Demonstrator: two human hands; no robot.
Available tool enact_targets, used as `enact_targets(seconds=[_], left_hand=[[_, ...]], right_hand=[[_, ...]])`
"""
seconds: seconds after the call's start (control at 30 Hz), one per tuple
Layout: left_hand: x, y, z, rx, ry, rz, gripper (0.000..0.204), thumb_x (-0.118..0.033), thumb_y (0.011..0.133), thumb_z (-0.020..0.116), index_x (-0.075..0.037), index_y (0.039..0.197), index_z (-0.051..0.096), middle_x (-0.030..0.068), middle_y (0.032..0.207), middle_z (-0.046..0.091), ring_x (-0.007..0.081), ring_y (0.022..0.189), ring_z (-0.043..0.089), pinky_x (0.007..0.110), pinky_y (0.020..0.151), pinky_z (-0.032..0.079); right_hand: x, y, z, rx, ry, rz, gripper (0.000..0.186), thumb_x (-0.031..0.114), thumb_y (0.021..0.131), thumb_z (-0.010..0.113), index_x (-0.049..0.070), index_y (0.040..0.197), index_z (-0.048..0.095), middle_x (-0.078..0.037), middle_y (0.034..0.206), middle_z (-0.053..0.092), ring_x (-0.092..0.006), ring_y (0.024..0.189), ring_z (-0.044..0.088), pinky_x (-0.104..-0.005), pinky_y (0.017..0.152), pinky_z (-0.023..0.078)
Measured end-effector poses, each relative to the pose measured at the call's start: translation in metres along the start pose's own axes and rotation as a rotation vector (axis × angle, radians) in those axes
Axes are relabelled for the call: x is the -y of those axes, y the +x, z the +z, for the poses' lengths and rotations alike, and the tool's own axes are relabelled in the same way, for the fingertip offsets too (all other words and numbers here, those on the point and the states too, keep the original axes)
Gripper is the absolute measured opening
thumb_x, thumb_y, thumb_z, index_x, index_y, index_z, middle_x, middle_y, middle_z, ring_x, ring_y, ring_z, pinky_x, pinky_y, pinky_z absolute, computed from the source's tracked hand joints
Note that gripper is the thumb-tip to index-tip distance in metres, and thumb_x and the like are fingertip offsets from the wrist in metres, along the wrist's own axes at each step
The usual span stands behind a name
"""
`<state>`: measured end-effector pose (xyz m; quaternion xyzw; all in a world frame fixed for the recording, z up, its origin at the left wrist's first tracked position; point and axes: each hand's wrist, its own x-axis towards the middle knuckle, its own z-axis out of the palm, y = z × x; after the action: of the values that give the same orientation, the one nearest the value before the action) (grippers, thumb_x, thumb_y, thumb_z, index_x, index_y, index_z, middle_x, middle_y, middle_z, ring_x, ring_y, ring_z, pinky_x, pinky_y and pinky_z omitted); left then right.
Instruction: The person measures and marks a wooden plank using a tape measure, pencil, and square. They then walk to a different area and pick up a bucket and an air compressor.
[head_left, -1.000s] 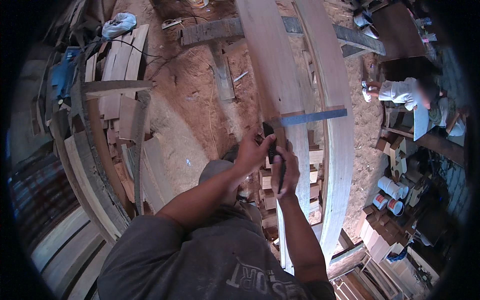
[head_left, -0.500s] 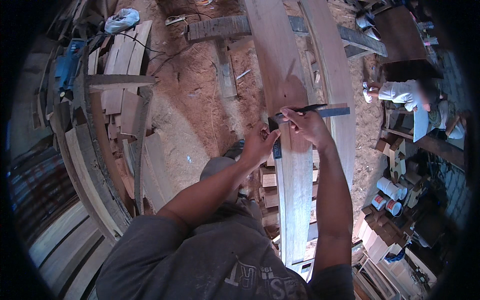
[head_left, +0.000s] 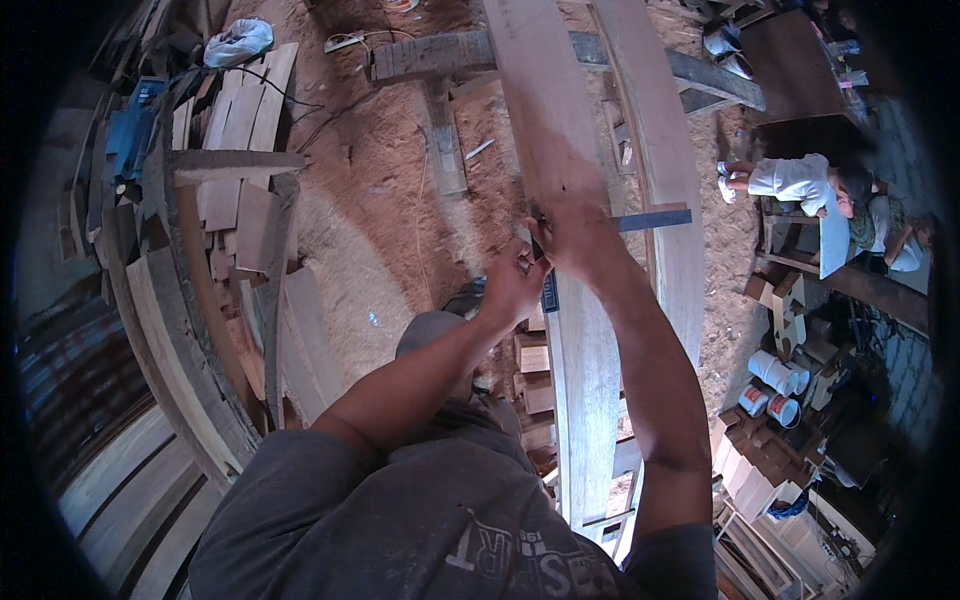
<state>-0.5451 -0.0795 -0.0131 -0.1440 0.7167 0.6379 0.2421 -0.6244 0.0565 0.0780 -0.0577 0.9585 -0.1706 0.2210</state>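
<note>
Woodworking shop, rough setup. Bare reddish-brown dirt floor [head_left: 385, 200]. Long pale wooden plank [head_left: 588, 400] lying across rough grey timber beam [head_left: 430, 58], flat dark-grey metal carpenter's square [head_left: 655, 219] over it. Pale rectangular boards [head_left: 240, 122] stacked left; small square-cut wood blocks [head_left: 533, 357] piled beside plank.

The dark grey T-shirt [head_left: 370, 530] has short, plain sleeves [head_left: 285, 475] and pale block lettering [head_left: 497, 550] across its front.

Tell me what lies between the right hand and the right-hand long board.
In the head view, the square's dark blade spans from the right hand over that board.
</note>
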Motion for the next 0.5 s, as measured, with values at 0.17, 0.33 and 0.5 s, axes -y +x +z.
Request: enact_targets(seconds=[0.17, 0.33, 0.5], left_hand=[[0.000, 0.000, 0.000, 0.014, 0.083, 0.000, 0.035, -0.031, 0.099, 0.079, 0.000, 0.101, 0.062, 0.0149, 0.088, 0.071, 0.0231, 0.079, 0.068, 0.040, 0.075, 0.055], [-0.003, -0.004, 0.000, -0.024, 0.067, 0.045, 0.036, -0.031, 0.098, 0.080, 0.000, 0.100, 0.062, 0.0143, 0.086, 0.070, 0.0233, 0.080, 0.068, 0.040, 0.075, 0.055], [0.020, 0.005, 0.006, -0.036, 0.016, 0.018, 0.035, -0.030, 0.098, 0.081, -0.001, 0.098, 0.062, 0.0133, 0.085, 0.069, 0.0229, 0.078, 0.068, 0.040, 0.072, 0.054]], right_hand=[[-0.046, 0.006, 0.015, -0.045, 0.833, 0.191, 0.044, 0.043, 0.106, 0.069, 0.002, 0.117, 0.079, -0.017, 0.105, 0.081, -0.0286, 0.098, 0.079, -0.0419, 0.087, 0.061], [-0.069, -0.011, 0.010, 0.081, 0.725, 0.284, 0.040, 0.039, 0.105, 0.072, 0.001, 0.113, 0.080, -0.013, 0.098, 0.081, -0.0236, 0.093, 0.078, -0.0393, 0.081, 0.059], [-0.082, -0.034, 0.013, -0.363, 0.571, 0.072, 0.031, 0.034, 0.108, 0.072, 0.004, 0.110, 0.080, 0.001, 0.084, 0.072, -0.0063, 0.069, 0.056, -0.0265, 0.060, 0.046]])
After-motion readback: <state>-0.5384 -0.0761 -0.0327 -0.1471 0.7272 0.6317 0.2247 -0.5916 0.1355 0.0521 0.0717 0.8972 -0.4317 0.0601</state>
